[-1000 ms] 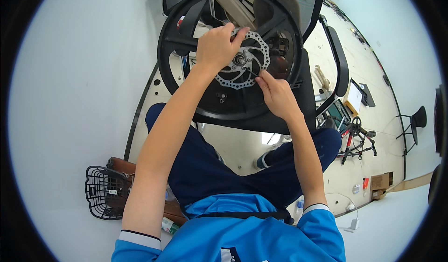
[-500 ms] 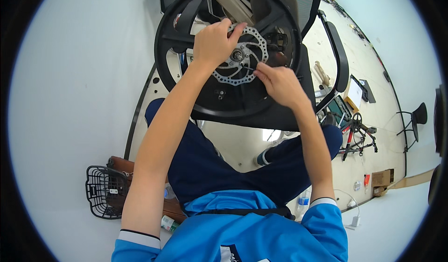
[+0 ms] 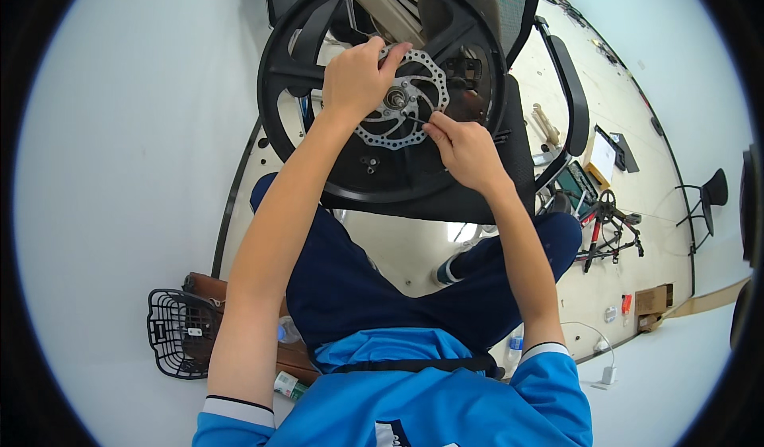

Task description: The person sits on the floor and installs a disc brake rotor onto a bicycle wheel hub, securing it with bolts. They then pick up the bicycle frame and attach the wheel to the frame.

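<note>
A black spoked wheel (image 3: 268,101) lies flat on a chair seat in front of me. At its hub sits a silver brake disc (image 3: 394,141) with rows of small holes. My left hand (image 3: 356,83) is closed on the disc's upper left edge, thumb over the rim. Between the thumb and fingers of my right hand (image 3: 463,149) is a thin dark hex key (image 3: 416,120). The key's far end reaches the disc's inner part, just below the axle (image 3: 396,98); whether it sits in a bolt head is too small to tell.
The chair's black armrest (image 3: 570,77) stands to the right of the wheel. On the floor at right are a red and black bike frame (image 3: 595,232) and a cardboard box (image 3: 652,299). At lower left, a black wire basket (image 3: 181,335) stands beside a brown bag (image 3: 208,286).
In the picture, the wheel and both hands have shifted slightly left. My right hand has turned a little and sits slightly lower against the disc. My left hand keeps its hold.
</note>
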`<state>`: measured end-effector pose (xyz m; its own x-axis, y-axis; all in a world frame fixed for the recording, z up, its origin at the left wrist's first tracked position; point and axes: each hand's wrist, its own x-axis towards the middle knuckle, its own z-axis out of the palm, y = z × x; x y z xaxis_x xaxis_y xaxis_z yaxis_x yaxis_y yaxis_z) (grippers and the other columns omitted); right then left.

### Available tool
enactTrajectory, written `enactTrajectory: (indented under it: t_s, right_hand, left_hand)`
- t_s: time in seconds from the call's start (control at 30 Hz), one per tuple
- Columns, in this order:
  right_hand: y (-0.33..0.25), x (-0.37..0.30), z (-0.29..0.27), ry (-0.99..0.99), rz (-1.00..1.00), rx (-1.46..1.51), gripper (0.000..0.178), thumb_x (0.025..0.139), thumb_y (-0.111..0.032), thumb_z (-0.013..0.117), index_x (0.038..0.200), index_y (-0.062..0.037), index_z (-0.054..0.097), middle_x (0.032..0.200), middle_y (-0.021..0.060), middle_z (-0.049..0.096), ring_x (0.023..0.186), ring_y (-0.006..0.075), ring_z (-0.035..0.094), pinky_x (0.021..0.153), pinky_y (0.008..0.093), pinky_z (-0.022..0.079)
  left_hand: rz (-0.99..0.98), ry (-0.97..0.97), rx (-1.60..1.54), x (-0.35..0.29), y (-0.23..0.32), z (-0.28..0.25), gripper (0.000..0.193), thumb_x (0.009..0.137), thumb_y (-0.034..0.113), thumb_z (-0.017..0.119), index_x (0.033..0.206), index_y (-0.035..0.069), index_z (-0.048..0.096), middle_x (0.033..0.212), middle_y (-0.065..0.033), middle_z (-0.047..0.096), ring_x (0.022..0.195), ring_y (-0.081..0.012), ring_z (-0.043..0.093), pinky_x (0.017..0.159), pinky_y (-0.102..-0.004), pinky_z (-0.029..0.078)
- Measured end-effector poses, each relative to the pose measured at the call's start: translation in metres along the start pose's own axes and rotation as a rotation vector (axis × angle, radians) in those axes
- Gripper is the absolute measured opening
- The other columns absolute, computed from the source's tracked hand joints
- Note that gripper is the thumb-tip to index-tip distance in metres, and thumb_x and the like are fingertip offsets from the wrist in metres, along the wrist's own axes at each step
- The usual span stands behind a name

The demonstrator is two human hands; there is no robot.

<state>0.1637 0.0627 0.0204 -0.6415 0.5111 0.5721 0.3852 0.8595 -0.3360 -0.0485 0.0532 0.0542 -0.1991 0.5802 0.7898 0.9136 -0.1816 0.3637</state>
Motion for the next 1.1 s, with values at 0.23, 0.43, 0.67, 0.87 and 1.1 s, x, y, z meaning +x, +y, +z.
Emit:
enactTrajectory:
  t_s: [0.23,0.43,0.67,0.87,1.1]
  right_hand:
    - [-0.018,-0.007,0.014,0.154,0.114,-0.014,0.024,0.096,-0.025,0.058,0.082,-0.0049,0.057,0.061,0.0174,0.058,0.061,0.0385,0.06,0.053,0.0458,0.045]
    - [-0.023,-0.012,0.03,0.274,0.162,-0.024,0.025,0.094,-0.025,0.062,0.08,-0.0047,0.055,0.062,0.014,0.059,0.057,0.0353,0.059,0.051,0.0429,0.043]
    - [-0.018,-0.01,0.017,0.243,0.099,0.045,0.019,0.093,-0.02,0.062,0.083,-0.0044,0.058,0.066,0.0132,0.06,0.061,0.0324,0.06,0.054,0.0398,0.045]
    - [-0.011,-0.01,0.019,0.34,0.041,0.08,0.018,0.093,-0.019,0.063,0.083,-0.0041,0.059,0.066,0.0138,0.058,0.061,0.0316,0.061,0.054,0.0386,0.045]
    - [0.005,-0.001,-0.012,0.23,0.095,0.089,0.02,0.094,-0.022,0.061,0.085,-0.0049,0.06,0.066,0.0154,0.058,0.062,0.0345,0.059,0.056,0.04,0.044]
  left_hand:
    - [0.005,0.014,0.003,-0.001,-0.001,0.0,0.047,0.093,0.045,0.061,0.071,0.003,0.06,0.056,-0.0149,0.057,0.056,-0.0357,0.059,0.053,-0.0432,0.044]
    - [-0.007,-0.013,-0.008,-0.001,-0.001,0.001,0.048,0.093,0.045,0.061,0.071,0.003,0.059,0.057,-0.0158,0.057,0.057,-0.0372,0.059,0.053,-0.0441,0.043]
    - [0.034,0.011,-0.046,0.0,-0.001,-0.002,0.048,0.093,0.044,0.062,0.069,0.002,0.055,0.057,-0.0164,0.056,0.056,-0.038,0.057,0.052,-0.0447,0.042]
    - [0.082,0.031,-0.041,0.0,-0.003,0.001,0.048,0.093,0.044,0.061,0.069,0.002,0.055,0.055,-0.0156,0.055,0.055,-0.0373,0.057,0.052,-0.0444,0.042]
    - [0.033,0.016,-0.03,0.0,-0.003,-0.001,0.049,0.093,0.044,0.061,0.069,0.002,0.055,0.055,-0.0156,0.055,0.055,-0.0376,0.057,0.052,-0.0453,0.041]
